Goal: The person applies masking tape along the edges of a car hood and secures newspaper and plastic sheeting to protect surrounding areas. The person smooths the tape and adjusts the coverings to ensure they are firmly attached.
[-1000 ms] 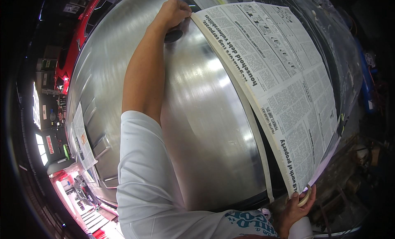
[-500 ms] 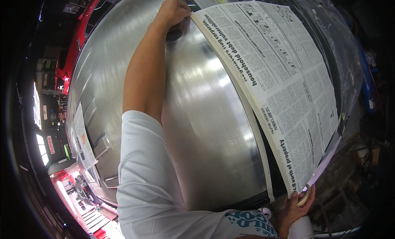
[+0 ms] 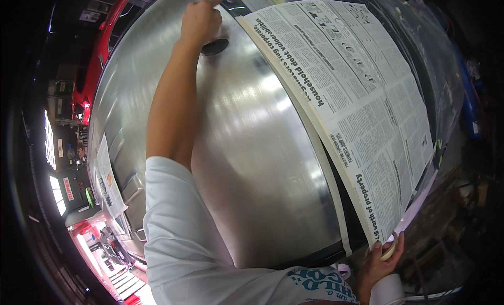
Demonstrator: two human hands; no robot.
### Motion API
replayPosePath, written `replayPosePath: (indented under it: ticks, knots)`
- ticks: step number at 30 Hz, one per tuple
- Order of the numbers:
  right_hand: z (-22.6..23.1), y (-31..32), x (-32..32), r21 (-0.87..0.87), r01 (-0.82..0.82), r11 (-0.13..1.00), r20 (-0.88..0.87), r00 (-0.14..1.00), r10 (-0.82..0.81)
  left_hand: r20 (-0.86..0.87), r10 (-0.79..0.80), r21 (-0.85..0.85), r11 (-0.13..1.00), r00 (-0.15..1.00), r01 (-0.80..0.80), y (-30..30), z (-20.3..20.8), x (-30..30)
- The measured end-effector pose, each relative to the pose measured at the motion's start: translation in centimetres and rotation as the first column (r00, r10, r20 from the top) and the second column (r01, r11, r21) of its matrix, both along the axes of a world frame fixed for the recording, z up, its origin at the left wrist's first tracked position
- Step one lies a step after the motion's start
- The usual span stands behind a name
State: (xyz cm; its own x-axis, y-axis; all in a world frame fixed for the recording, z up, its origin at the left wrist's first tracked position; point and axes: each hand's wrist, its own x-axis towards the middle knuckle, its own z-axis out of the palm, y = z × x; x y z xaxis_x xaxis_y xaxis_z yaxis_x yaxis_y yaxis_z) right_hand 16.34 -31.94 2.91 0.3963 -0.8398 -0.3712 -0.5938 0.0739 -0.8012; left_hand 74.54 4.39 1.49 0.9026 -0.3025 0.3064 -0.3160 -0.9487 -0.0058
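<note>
A sheet of newspaper (image 3: pixel 367 95) lies over the right side of a curved bare-metal car panel (image 3: pixel 262 163), with pale masking tape along its left edge. At the sheet's lower corner, my right hand (image 3: pixel 379 260) is closed around a roll of masking tape (image 3: pixel 389 247), thumb against the paper edge. My left hand (image 3: pixel 201 22) hovers near the far end of the panel, left of the sheet's upper corner and apart from it. Its fingers are curled, one pointing right, with nothing visible in them. Just below it is a dark oval opening (image 3: pixel 215 46) in the metal.
Clear plastic sheeting (image 3: pixel 430 58) covers the area beyond the newspaper. A tape strip (image 3: pixel 344 226) runs along the panel's edge, beside a dark gap. Another newspaper piece (image 3: pixel 109 179) lies at the far left. A red car (image 3: pixel 107 29) stands behind.
My left hand has let go of the newspaper's taped upper corner and moved left. My right hand stays at the lower corner with the tape roll.
</note>
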Motion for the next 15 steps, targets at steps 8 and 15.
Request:
replayPosePath:
  ticks: [8,15]
  knots:
    - [-0.3,-0.2,-0.4,0.024,-0.002,1.0,0.053,0.999,0.001,-0.237,-0.048,0.359,0.924,0.97,0.133,-2.4,-0.3,-6.2]
    - [-0.6,-0.4,-0.6,0.03,0.016,0.999,0.028,0.999,-0.017,-0.246,-0.148,0.395,0.887,0.958,0.239,-5.0,1.1,-9.7]
